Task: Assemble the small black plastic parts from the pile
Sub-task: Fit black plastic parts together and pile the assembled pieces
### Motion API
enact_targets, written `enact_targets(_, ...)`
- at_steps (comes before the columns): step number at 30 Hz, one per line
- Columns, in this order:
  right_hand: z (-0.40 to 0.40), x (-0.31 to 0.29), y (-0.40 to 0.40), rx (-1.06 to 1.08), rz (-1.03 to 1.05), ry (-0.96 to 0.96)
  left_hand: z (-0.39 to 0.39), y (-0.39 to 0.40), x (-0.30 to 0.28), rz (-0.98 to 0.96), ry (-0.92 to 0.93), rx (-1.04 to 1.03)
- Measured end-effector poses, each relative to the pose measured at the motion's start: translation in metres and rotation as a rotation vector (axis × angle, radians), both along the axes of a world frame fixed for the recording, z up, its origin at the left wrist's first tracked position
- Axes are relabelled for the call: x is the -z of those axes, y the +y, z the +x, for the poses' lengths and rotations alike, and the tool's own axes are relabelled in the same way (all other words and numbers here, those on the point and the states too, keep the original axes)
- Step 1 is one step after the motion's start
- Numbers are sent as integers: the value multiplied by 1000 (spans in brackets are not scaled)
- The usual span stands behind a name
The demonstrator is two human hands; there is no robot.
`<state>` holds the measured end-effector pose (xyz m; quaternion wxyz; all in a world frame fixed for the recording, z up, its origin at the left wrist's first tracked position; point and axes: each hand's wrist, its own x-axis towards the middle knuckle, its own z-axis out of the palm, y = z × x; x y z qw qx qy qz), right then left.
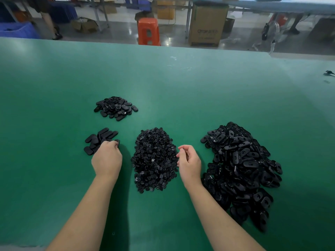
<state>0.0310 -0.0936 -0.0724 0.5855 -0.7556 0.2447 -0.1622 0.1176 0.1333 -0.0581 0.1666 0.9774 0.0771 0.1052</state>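
Grip: the left hand (pixel 107 156) has its fingers curled down onto the edge of the small group of flat ovals (pixel 100 141), looks like it's pinching one but the fingertips are hidden so can't really tell. The right hand (pixel 189 160) hovers loosely curled next to the middle pile, thumb and forefinger close together; can't tell if there's a tiny piece in there.

Middle pile: heap of little round button-ish bits (pixel 155 160) sits right between the two hands, touching neither as far as the view shows.

Right pile: the big mound of slotted oval shells (pixel 239 171) lies just past the right wrist, by far the largest pile.

Handling: these look super light, stiff and smooth, so probably slippery and easy to flick away. Best bet is a fingertip pinch on the long edges of an oval, and the rim of a round bit.

Far pile: a smaller stack of ovals (pixel 116 108) sits further back on the left, maybe the finished ones, just a guess.

Surface: everything's on a green table (pixel 181 87).
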Motion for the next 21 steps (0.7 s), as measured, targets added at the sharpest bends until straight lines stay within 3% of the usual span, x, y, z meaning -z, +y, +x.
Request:
enact_targets(15, 0, -1, 1, -11, -23, 13, 12, 8, 4, 57, 87, -3)
enact_targets(21, 0, 0, 1, -13, -38, 17, 1, -15, 7, -235, -92, 41)
